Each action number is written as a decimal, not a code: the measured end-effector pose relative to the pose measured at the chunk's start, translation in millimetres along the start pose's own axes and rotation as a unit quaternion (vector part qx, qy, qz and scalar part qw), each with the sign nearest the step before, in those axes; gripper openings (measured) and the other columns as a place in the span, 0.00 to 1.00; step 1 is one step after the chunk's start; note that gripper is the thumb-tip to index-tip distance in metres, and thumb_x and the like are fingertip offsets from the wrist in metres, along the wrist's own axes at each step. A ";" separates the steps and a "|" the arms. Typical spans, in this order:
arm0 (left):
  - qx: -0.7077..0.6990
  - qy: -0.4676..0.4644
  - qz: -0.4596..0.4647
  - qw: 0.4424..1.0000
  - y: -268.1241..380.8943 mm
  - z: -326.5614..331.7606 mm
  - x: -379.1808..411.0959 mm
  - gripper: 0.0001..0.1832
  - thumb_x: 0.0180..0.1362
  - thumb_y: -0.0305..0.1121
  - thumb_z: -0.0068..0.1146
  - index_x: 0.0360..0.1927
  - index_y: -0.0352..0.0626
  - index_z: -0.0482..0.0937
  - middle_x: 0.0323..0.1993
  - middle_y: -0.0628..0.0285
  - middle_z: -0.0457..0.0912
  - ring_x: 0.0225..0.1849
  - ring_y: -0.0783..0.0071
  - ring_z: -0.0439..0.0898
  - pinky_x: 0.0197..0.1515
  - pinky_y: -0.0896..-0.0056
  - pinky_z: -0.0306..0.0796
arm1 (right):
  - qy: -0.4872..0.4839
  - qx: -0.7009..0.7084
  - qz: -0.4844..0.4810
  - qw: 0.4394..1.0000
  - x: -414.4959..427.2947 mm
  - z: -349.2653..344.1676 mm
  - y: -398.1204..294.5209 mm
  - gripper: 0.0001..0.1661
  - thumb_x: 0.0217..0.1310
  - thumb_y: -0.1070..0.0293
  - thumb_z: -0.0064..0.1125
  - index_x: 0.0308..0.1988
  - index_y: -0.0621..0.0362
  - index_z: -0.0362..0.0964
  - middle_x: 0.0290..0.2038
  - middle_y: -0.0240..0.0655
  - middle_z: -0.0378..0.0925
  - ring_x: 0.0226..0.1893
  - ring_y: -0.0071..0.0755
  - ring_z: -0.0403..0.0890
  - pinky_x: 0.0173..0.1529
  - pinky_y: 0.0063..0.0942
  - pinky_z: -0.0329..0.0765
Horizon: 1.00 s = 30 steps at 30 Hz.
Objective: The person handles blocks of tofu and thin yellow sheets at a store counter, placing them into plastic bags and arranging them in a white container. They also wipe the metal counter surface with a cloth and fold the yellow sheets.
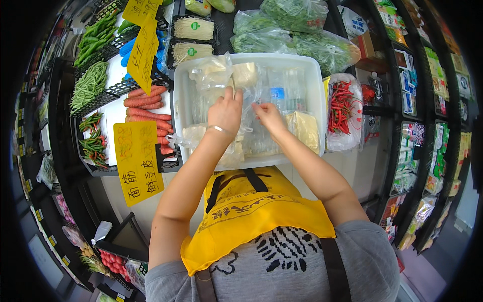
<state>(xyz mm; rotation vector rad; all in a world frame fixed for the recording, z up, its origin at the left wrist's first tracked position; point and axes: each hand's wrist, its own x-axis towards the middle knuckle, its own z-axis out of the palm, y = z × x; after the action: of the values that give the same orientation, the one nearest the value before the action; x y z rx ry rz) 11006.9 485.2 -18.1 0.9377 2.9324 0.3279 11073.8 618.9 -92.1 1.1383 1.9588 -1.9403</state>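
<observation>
A white plastic tub (320,94) stands before me, holding several clear bags of pale, flat food sheets, which look like bean curd. My left hand (225,115), with a bracelet at its wrist, reaches fingers-first onto a bagged pale piece (245,74); its fingertips touch the film, but their grip is partly hidden. Just to the right, my right hand (269,117) pinches the crinkled film of a clear plastic bag (247,109) between thumb and fingers. Clear plastic bottles (294,88), one with a blue label, lie in the tub beyond it. A yellowish folded stack (303,128) rests at the tub's right front.
Carrots (145,113) and green beans (90,87) lie left, beside yellow handwritten signs (139,162). Enoki packs (193,28) and bagged greens (264,34) sit behind the tub. Red chilies (340,107) adjoin its right side. Packaged-goods shelves (409,83) stand farther right.
</observation>
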 end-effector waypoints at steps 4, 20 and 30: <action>0.045 -0.103 -0.015 0.994 -10.9 29.8 16.8 0.11 0.51 0.32 0.57 0.38 0.40 0.78 0.31 0.59 0.77 0.32 0.59 0.80 0.36 0.64 0.75 | -0.056 -0.070 0.022 0.996 31.0 13.2 7.5 0.14 0.58 0.59 0.57 0.34 0.60 0.72 0.26 0.32 0.75 0.29 0.25 0.75 0.36 0.22 0.69; -0.815 -0.092 -0.196 0.537 -10.2 -39.1 28.4 0.13 0.64 0.35 0.43 0.38 0.35 0.74 0.31 0.58 0.80 0.41 0.66 0.79 0.53 0.68 0.68 | -0.230 0.310 0.006 0.922 -9.8 -106.0 -106.1 0.12 0.60 0.66 0.53 0.40 0.62 0.70 0.21 0.27 0.70 0.30 0.29 0.73 0.47 0.28 0.69; -0.735 -0.212 -0.211 0.608 15.8 -13.1 2.3 0.20 0.58 0.26 0.52 0.55 0.37 0.72 0.42 0.59 0.81 0.32 0.77 0.80 0.36 0.79 0.74 | -0.211 0.319 -0.093 0.919 -63.7 -74.4 -67.0 0.20 0.63 0.78 0.39 0.55 0.57 0.60 0.57 0.39 0.68 0.40 0.29 0.76 0.47 0.29 0.76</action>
<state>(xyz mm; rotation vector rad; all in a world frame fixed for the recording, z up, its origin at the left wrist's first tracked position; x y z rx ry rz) 11012.7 496.6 -1.9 -0.0249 1.3724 1.7015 11107.0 670.1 9.7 0.5477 1.2769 -2.7529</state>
